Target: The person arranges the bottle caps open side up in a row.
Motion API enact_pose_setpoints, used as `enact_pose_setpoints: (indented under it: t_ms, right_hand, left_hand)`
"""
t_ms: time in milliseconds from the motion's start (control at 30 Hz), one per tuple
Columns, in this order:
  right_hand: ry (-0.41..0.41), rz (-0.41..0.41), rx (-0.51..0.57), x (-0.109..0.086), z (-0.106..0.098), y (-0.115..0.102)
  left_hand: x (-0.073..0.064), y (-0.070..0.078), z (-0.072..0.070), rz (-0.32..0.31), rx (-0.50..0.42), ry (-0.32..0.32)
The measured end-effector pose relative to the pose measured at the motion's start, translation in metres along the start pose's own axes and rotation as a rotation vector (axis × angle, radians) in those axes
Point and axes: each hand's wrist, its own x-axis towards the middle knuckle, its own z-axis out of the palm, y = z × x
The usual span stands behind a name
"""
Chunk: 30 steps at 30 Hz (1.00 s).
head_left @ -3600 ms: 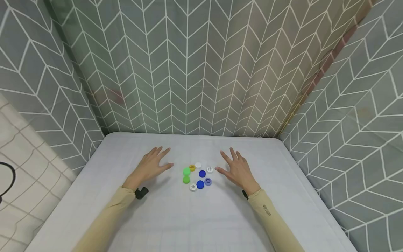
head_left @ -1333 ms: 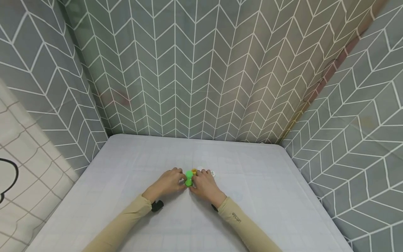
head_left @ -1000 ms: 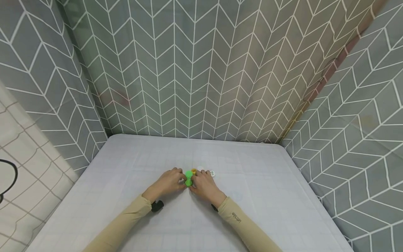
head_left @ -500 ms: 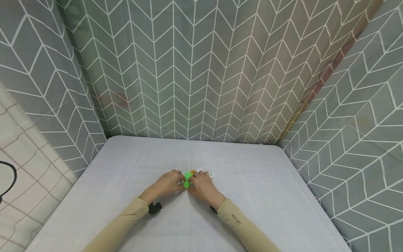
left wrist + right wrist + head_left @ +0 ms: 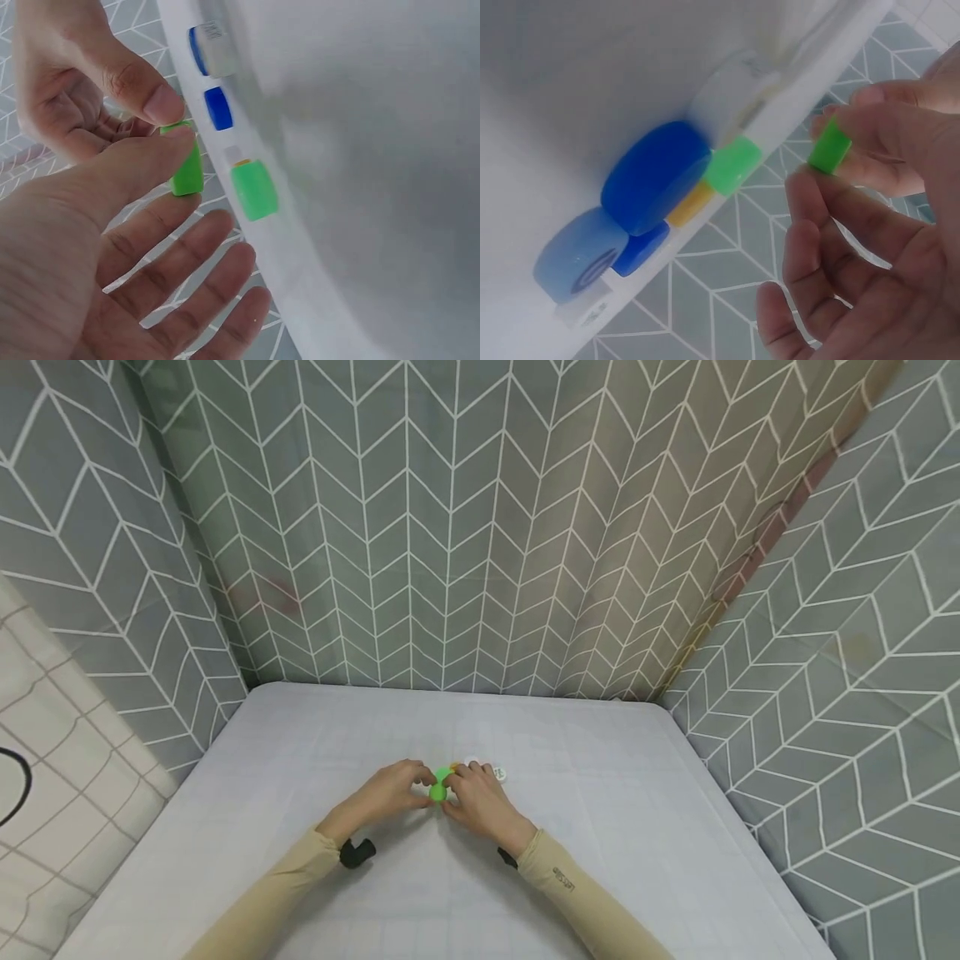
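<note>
A green bottle cap (image 5: 438, 792) sits between both hands at the middle of the table. My left hand (image 5: 382, 795) pinches it with thumb and index finger, its other fingers spread in the left wrist view. From the other side, the thumb and index finger of my right hand (image 5: 483, 802) also grip this cap (image 5: 831, 150). Just beyond lies a lighter green cap (image 5: 255, 189). In the right wrist view, two dark blue caps, the nearer (image 5: 656, 180) large in the picture, lie beside a pale blue cap (image 5: 581, 255) and a yellow cap (image 5: 691, 202).
A white cap with printing (image 5: 499, 773) lies right of my right hand, which hides several caps in the head view. The white-covered table (image 5: 337, 718) ends at grey patterned curtains (image 5: 465, 568) behind and at the sides.
From apart on either side of the cap group, both hands have come together at the green cap. Over the last half second the left hand shifts slightly left and its thumb and fingers spread wider.
</note>
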Motion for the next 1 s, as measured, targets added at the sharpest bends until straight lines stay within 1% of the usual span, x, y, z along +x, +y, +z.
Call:
enact_pose_setpoints:
  t_ms: [67,167,300,400,500,567,733,867,1000]
  right_hand:
    - [-0.005,0.010,0.026,0.000,-0.001,-0.001]
    - [0.000,0.020,0.067,0.000,-0.004,-0.001]
    - [0.019,0.018,0.130,0.001,-0.006,-0.001]
    - [0.042,0.010,0.185,0.000,-0.007,-0.002]
    - [0.055,0.009,0.253,0.000,-0.006,-0.002]
    - [0.050,0.022,0.302,-0.001,-0.006,-0.003]
    - [0.017,0.085,0.410,-0.001,-0.006,-0.004]
    - [0.013,0.117,0.448,-0.001,-0.007,-0.004]
    - [0.042,0.122,0.446,-0.001,-0.006,-0.005]
  left_hand:
    - [-0.001,0.000,-0.002,0.007,-0.020,0.012]
    - [-0.003,-0.001,-0.006,0.038,-0.041,0.025]
    - [-0.005,0.000,-0.011,0.082,-0.083,0.040]
    - [-0.006,0.000,-0.014,0.094,-0.110,0.042]
    - [-0.006,-0.002,-0.014,0.095,-0.138,0.030]
    - [-0.005,-0.004,-0.012,0.090,-0.161,0.013]
    - [-0.005,-0.007,-0.010,0.086,-0.247,-0.015]
    - [-0.005,-0.008,-0.009,0.084,-0.334,-0.022]
    - [-0.004,-0.009,-0.009,0.073,-0.369,-0.025]
